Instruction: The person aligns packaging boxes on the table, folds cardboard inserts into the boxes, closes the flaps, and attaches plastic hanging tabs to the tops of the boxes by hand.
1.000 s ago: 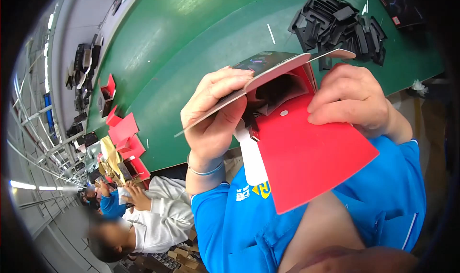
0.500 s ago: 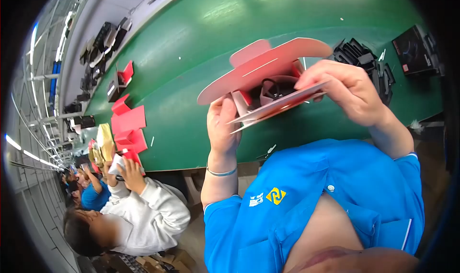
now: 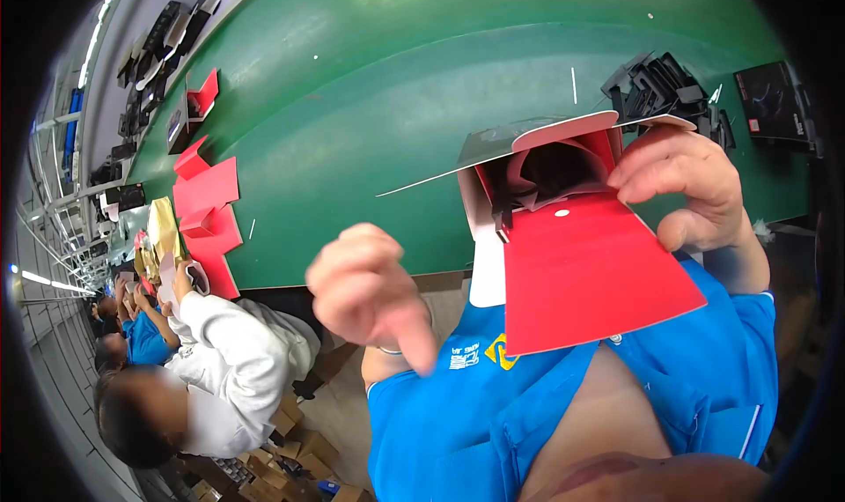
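An open cardboard box (image 3: pixel 471 204) with a red inside is tilted toward me above the green table. Its long red flap (image 3: pixel 598 277) hangs down in front of my blue shirt, and thinner side flaps stick out above. Dark contents (image 3: pixel 554 169) show within; I cannot make out what they are. My right hand (image 3: pixel 691 185) grips the box at its right edge, fingers near the opening, thumb lower down. My left hand (image 3: pixel 365 286) is off the box, to its left, slightly blurred, with curled fingers, the thumb spread away and nothing held.
Black plastic pieces (image 3: pixel 656 88) are heaped behind the box, with a black printed box (image 3: pixel 770 106) to their right. Folded red card sheets (image 3: pixel 207 189) lie at the left of the green table (image 3: pixel 378 106). Beside me, a person in a white top (image 3: pixel 238 361) sits at the table.
My left hand has let go of the box and moved down and left. The box has turned and shifted right in my right hand, and its red flap now hangs open toward me.
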Demonstrator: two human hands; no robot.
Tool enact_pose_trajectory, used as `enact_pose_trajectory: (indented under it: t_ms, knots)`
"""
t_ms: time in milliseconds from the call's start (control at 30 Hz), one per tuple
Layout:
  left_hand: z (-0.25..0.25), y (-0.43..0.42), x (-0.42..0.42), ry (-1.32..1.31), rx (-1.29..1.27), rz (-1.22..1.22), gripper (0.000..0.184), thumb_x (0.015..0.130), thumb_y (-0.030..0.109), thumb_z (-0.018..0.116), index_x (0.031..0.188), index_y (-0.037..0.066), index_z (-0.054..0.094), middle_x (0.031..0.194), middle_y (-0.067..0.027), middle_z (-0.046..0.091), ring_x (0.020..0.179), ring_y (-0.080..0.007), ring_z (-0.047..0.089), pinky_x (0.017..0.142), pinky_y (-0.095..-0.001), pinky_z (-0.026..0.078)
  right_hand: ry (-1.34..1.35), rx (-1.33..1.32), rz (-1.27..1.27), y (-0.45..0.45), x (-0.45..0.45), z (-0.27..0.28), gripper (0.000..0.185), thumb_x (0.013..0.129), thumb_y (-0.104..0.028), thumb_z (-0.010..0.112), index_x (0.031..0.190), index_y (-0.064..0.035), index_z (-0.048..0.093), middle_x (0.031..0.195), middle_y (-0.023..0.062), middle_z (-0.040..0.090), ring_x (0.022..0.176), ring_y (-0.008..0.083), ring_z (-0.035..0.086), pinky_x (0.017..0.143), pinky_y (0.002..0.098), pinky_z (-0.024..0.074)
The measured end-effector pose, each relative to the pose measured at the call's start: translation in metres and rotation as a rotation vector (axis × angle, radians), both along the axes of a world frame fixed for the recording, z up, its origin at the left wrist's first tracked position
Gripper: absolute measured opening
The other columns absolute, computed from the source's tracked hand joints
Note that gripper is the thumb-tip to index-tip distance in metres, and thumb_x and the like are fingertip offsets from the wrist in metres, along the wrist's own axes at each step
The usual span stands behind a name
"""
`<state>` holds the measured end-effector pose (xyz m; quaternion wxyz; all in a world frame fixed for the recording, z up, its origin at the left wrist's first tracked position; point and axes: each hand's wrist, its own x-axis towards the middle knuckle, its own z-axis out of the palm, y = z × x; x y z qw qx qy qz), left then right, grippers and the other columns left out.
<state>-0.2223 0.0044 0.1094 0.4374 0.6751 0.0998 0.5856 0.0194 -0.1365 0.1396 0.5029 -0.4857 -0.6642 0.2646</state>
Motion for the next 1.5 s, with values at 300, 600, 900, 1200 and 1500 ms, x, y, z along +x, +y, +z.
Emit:
enact_pose_trajectory:
  t_ms: [300, 600, 900, 1200, 1500]
  knots:
    - [0.022, 0.017, -0.003, 0.573, 0.445, -0.370, 0.020, 0.073, 0.020, 0.073, 0.083, 0.003, 0.067, 0.095, -0.0122, 0.067, 0.079, -0.0218, 0.062, 0.068, -0.0308, 0.051, -0.119, 0.090, 0.111, 0.000, -0.001, -0.002, 0.046, 0.077, -0.051, 0.067, 0.082, -0.0050, 0.068, 0.091, 0.0135, 0.064, 0.074, 0.0263, 0.060, 0.073, 0.0365, 0.0496]
    - [0.041, 0.029, 0.006, 0.894, 0.598, -0.445, 0.014, 0.069, 0.008, 0.070, 0.079, -0.002, 0.068, 0.095, -0.0152, 0.067, 0.084, -0.0254, 0.062, 0.073, -0.0321, 0.052, -0.140, 0.182, 0.176, 0.007, -0.001, -0.004, 0.045, 0.079, -0.051, 0.067, 0.081, -0.0060, 0.069, 0.090, 0.0123, 0.064, 0.072, 0.0276, 0.060, 0.077, 0.0404, 0.0486]
    - [0.069, 0.027, 0.013, 1.092, 0.399, -0.606, 0.021, 0.068, 0.002, 0.069, 0.088, -0.004, 0.069, 0.105, -0.0190, 0.064, 0.092, -0.0283, 0.062, 0.077, -0.0347, 0.052, -0.341, 0.167, 0.184, 0.004, 0.003, 0.004, 0.045, 0.079, -0.050, 0.067, 0.084, -0.0048, 0.069, 0.089, 0.0112, 0.065, 0.072, 0.0283, 0.060, 0.080, 0.0398, 0.0480]
    - [0.064, 0.016, 0.013, 1.209, 0.462, -0.520, 0.029, 0.067, 0.001, 0.068, 0.096, -0.001, 0.068, 0.108, -0.0198, 0.062, 0.089, -0.0287, 0.061, 0.077, -0.0345, 0.051, -0.835, 0.051, -0.070, -0.011, -0.022, 0.001, 0.020, 0.082, -0.020, 0.063, 0.092, -0.0029, 0.066, 0.103, 0.0102, 0.063, 0.098, 0.0284, 0.054, 0.094, 0.0419, 0.0423]
    - [0.065, 0.010, 0.016, 1.228, 0.276, -0.464, 0.029, 0.072, 0.003, 0.065, 0.101, 0.003, 0.065, 0.095, -0.0113, 0.060, 0.075, -0.0231, 0.055, 0.066, -0.0314, 0.046, -0.910, 0.005, -0.156, -0.017, -0.035, -0.001, 0.018, 0.081, -0.002, 0.057, 0.098, -0.0027, 0.064, 0.112, 0.0122, 0.059, 0.109, 0.0285, 0.048, 0.099, 0.0425, 0.0397]
